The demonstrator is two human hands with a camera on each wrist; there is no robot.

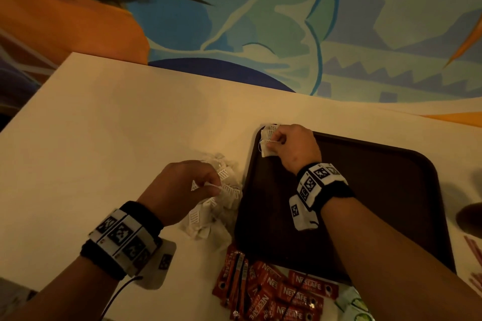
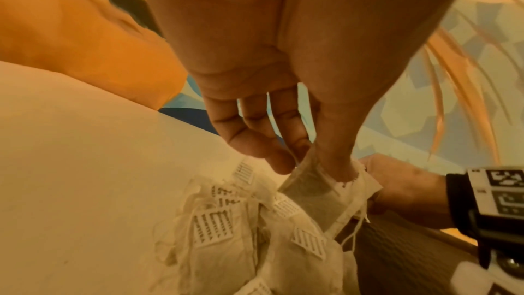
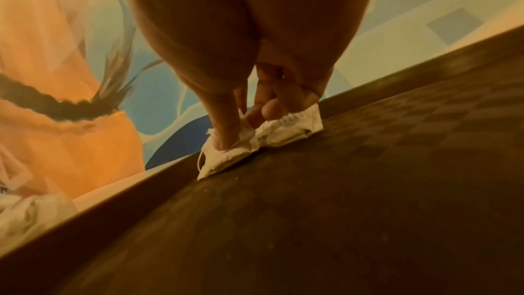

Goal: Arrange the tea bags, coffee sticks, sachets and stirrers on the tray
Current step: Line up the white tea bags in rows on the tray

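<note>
A dark brown tray [image 1: 378,190] lies on the right of the pale table. In its far left corner my right hand [image 1: 292,146] pinches white tea bags [image 1: 267,142] against the tray floor [image 3: 340,187]; the right wrist view shows the tea bags [image 3: 255,142] under thumb and fingers. Left of the tray lies a heap of tea bags [image 1: 216,206]. My left hand [image 1: 182,187] hovers over that heap and pinches one tea bag [image 2: 317,194] between thumb and fingers, lifted above the heap [image 2: 241,243]. Red coffee sticks [image 1: 273,292] lie piled at the near edge.
Thin reddish stirrers [image 1: 473,250] lie at the far right edge of the table, beside a dark object [image 1: 469,216]. A green-printed sachet [image 1: 357,305] sits right of the coffee sticks. A person in orange [image 1: 52,13] stands beyond the table's far left corner.
</note>
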